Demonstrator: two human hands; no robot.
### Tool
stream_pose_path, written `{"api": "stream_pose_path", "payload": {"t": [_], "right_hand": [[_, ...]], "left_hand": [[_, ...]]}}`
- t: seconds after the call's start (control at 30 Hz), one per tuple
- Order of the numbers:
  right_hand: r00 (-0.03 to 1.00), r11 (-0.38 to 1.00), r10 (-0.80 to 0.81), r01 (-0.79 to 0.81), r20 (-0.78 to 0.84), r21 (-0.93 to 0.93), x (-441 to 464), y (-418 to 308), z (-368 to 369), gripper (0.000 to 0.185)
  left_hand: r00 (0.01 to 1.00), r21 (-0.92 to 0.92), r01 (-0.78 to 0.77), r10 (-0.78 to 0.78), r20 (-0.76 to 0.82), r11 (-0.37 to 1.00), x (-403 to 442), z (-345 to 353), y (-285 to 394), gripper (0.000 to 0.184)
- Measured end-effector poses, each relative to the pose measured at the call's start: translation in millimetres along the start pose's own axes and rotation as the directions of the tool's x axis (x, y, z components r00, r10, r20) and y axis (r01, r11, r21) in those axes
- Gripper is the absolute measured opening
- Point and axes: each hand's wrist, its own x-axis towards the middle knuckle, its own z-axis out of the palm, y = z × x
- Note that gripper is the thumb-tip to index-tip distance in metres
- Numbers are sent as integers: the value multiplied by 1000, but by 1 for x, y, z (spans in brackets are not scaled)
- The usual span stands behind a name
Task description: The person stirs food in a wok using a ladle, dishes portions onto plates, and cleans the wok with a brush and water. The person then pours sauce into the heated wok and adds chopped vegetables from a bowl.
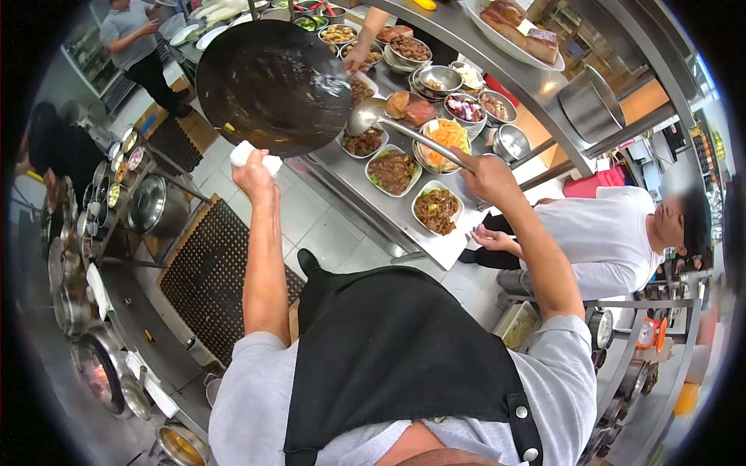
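Observation:
My left hand (255, 182) is closed around a folded white cloth (245, 152) at the near rim of a large dark wok (272, 85). The wok is raised and tipped, its oily inside showing a few food scraps. In my right hand (491, 182) is the handle of a metal ladle (367, 116), its bowl just right of the wok's rim. Below the ladle, white bowls of brown saucy meat stand on the steel counter: a left one (364, 144), a middle one (392, 172) and a front one (437, 210).
A bowl of orange and yellow shreds (444, 140) stands among several ingredient bowls. Another person's hand (359, 57) reaches over the counter's far side. A person in a white shirt (602, 233) stands at right. A perforated black mat (221, 272) lies on the floor; a burner (101, 373) glows at left.

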Motion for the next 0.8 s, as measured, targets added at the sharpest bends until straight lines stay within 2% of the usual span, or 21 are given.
{"api": "stream_pose_path", "payload": {"t": [0.07, 0.13, 0.17, 0.23, 0.27, 0.3, 0.37, 0.4, 0.43, 0.47, 0.5, 0.53, 0.57, 0.6, 0.63, 0.7, 0.73, 0.77, 0.8], "right_hand": [[1000, 1000, 12, -12, 25, 12, -3, 8, -8, 54], [990, 991, 105, -112, 94, 75, -5, 10, -12, 54], [991, 992, 94, -102, 96, 79, -1, 9, -11, 54], [985, 948, 165, -174, 59, 266, 8, -6, -10, 53], [981, 920, 179, -195, 78, 340, 16, -21, -14, 51], [994, 896, 111, -104, 9, 431, 29, -25, 3, 52], [991, 751, 104, -134, 86, 646, 57, -59, 18, 55], [969, 635, 111, -241, 223, 734, 71, -78, 23, 59], [936, 525, 46, -320, 349, 789, 82, -101, 19, 60], [914, 488, 46, -372, 403, 789, 91, -124, 28, 61], [957, 505, -34, -232, 288, 831, 97, -141, 42, 61], [981, 510, -102, -92, 166, 855, 100, -158, 51, 60], [947, 404, -76, -258, 313, 878, 94, -190, 29, 60], [928, 336, -122, -294, 351, 895, 91, -212, 25, 59], [868, 248, -190, -409, 458, 878, 92, -225, 39, 58], [810, 168, -252, -503, 530, 848, 94, -261, 85, 53], [788, 276, -278, -483, 550, 831, 94, -270, 127, 41], [783, 369, -311, -422, 538, 828, 90, -274, 197, 39], [882, 531, -291, -174, 372, 829, 80, -295, 224, 38]], "left_hand": [[998, 41, -59, 58, 23, 997, 13, -10, 5, 26], [998, 41, -56, 56, 6, 998, 16, -22, 17, 26], [999, 41, -47, 47, -3, 998, 17, -29, 22, 26], [999, 34, -38, 39, -26, 999, 15, -49, 19, 24], [999, 9, 28, -28, -41, 1000, 10, -57, 22, 23], [994, -18, 88, -88, -60, 996, 6, -68, 25, 21], [970, -102, 239, -242, -22, 966, 4, -103, 24, 13], [948, -146, 307, -316, -40, 941, -1, -118, 27, 10], [922, -197, 366, -383, -52, 909, -7, -131, 33, 7], [891, -226, 421, -448, -80, 878, -14, -148, 43, 5], [853, -258, 480, -515, -89, 839, -24, -164, 51, 4], [850, -294, 470, -516, -103, 832, -34, -182, 55, 4], [845, -327, 468, -524, -106, 821, -43, -200, 58, 5], [817, -337, 480, -553, -163, 810, -53, -214, 63, 3], [785, -353, 488, -578, -222, 798, -60, -228, 70, 2], [705, -284, 592, -656, -271, 754, -68, -267, 84, 5], [685, -305, 597, -670, -288, 742, -73, -286, 93, 8], [666, -335, 588, -676, -316, 736, -77, -307, 101, 11], [639, -367, 566, -674, -370, 738, -81, -328, 107, 15]]}}
